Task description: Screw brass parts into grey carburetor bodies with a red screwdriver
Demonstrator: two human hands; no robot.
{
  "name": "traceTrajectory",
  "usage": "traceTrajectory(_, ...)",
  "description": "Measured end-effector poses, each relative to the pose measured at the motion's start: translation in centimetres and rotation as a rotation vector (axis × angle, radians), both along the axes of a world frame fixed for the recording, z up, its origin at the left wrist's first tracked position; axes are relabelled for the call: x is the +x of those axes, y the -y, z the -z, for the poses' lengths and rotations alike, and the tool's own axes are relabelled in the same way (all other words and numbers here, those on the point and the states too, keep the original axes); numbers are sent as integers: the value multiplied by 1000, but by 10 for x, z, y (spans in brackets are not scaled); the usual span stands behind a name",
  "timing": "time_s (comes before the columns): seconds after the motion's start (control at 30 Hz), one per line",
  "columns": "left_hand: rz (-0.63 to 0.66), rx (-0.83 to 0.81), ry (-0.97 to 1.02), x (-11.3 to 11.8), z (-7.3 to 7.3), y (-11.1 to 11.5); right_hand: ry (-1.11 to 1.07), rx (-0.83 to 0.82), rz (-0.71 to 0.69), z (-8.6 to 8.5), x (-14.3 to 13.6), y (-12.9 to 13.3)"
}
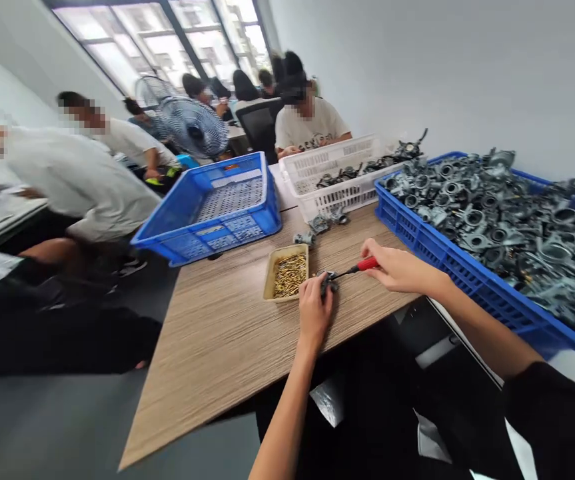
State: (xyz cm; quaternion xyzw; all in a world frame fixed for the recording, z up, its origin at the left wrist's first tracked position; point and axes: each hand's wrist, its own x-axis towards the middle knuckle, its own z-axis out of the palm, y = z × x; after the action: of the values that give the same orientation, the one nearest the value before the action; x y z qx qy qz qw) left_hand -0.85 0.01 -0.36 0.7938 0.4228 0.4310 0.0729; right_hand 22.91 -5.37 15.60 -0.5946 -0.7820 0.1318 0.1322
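Right hand (387,267), grasping the red handle of a screwdriver (368,264), its shaft directed at a small metal part (329,285). Left hand (314,303), gripping that part over the wooden table (217,347). Just beside: a yellowish tub (268,287) of brass-coloured pieces (290,275). Beyond, as I see it: loose castings (320,224), a blue crate (217,241), and a white crate (310,207) holding dark parts (342,175). Right: a second crate (432,248), blue, heaped with grey castings (497,207).

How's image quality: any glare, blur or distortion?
Head view: window overexposed, outdoor detail mostly washed out; head view: nearest white shirt at left soft; head view: right-hand blue crate seemingly stretched toward the edge; head view: left hand, right hand and red-handled tool readable.
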Motion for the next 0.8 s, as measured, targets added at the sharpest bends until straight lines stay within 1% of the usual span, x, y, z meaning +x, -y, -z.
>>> traceTrajectory(0.03,4,-3,-5,-1,1,-1,-13,-3,-13,0,0,0)
traceTrajectory(0.07,3,-4,-9,-1,1,-2,-2,1,8,1,-2,0)
traceTrajectory(0.17,-6,-19,-36,-3,2,-3,92,19,125,0,-6,0)
traceTrajectory(0.2,-13,-26,-44,-3,3,-3,113,20,140,-1,-6,1)
traceTrajectory(0.27,-28,-28,-51,-4,4,-3,109,10,102,-2,-5,3)
traceTrajectory(0.37,-35,-10,-60,-4,5,-3,37,-2,-42,-2,-3,5)
traceTrajectory(0.4,-35,-4,-64,-4,6,-3,28,6,-60,-1,-3,5)
traceTrajectory(0.43,-36,-1,-69,-4,6,-4,35,23,-49,1,-5,5)
traceTrajectory(0.57,-53,2,-79,-4,7,-5,132,77,105,4,-9,2)
traceTrajectory(0.6,-57,3,-80,-4,7,-5,134,70,108,4,-9,2)
traceTrajectory(0.63,-57,6,-81,-4,7,-5,118,54,87,3,-7,3)
traceTrajectory(0.77,-44,27,-93,-5,6,-5,-2,-5,-84,0,-1,5)
traceTrajectory(0.8,-40,32,-95,-5,6,-5,-1,4,-85,0,-1,5)
